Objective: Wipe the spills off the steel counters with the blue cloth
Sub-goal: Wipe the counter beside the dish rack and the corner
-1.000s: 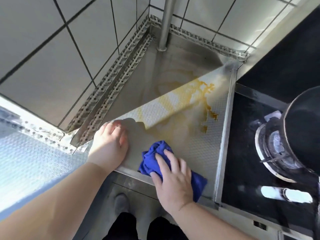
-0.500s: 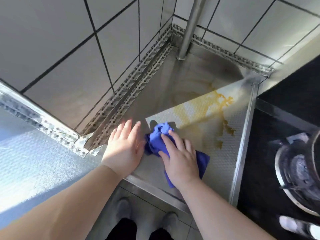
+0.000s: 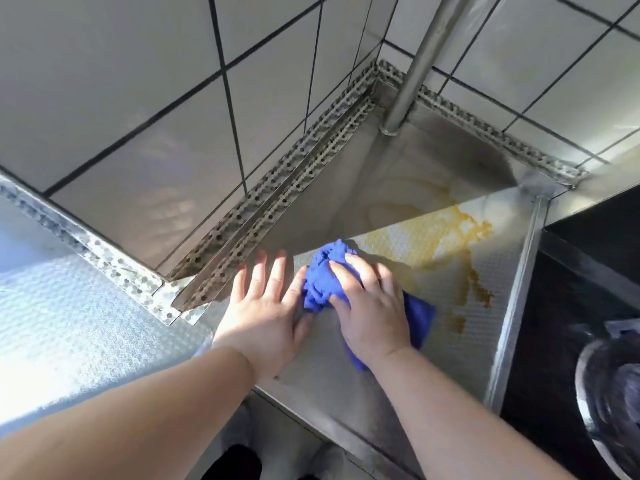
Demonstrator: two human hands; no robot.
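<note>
Left hand [image 3: 266, 306] lies flat with fingers spread; right hand [image 3: 372, 313] presses palm-down just beside it.

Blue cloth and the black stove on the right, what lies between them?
In the head view, an orange-brown spill streaks the steel counter there, then the counter's raised edge strip.

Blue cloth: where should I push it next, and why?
Probably slide the blue cloth away and rightward under the right hand, into the orange-brown spill. The cloth sits at the streaks' near-left edge, and the stain spreads over the steel counter beyond it. The left hand rests flat beside the cloth.
</note>
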